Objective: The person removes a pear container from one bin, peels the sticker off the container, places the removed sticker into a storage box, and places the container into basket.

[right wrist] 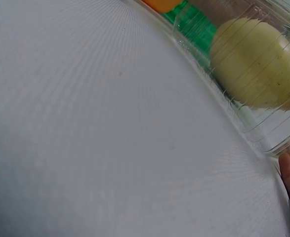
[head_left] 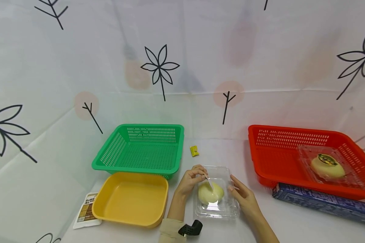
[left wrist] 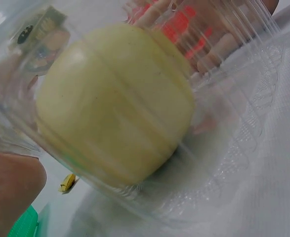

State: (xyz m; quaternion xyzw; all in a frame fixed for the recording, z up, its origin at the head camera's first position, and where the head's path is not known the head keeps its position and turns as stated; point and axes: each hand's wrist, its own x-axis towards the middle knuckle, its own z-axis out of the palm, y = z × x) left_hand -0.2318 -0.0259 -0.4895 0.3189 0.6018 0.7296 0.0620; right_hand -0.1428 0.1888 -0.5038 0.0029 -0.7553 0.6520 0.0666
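Note:
A clear plastic clamshell box (head_left: 217,211) with a pale yellow-green round fruit (head_left: 211,193) inside lies before me, its lid down. My left hand (head_left: 188,182) is over the box's left side and pinches a small label (head_left: 209,182) between thumb and fingers. In the left wrist view, the label (left wrist: 43,37) shows green and black print through the plastic. My right hand (head_left: 246,199) rests against the box's right side with fingers extended. Its fingertips (right wrist: 287,165) touch the box's corner in the right wrist view.
A green basket (head_left: 140,168) and a yellow tray (head_left: 126,221) stand left, beside a white-and-brown packet (head_left: 86,211). A small yellow sachet (head_left: 194,151) lies behind the box. At right, a red basket (head_left: 273,168) holds another labelled fruit box (head_left: 328,166); a long blue carton (head_left: 322,204) lies in front.

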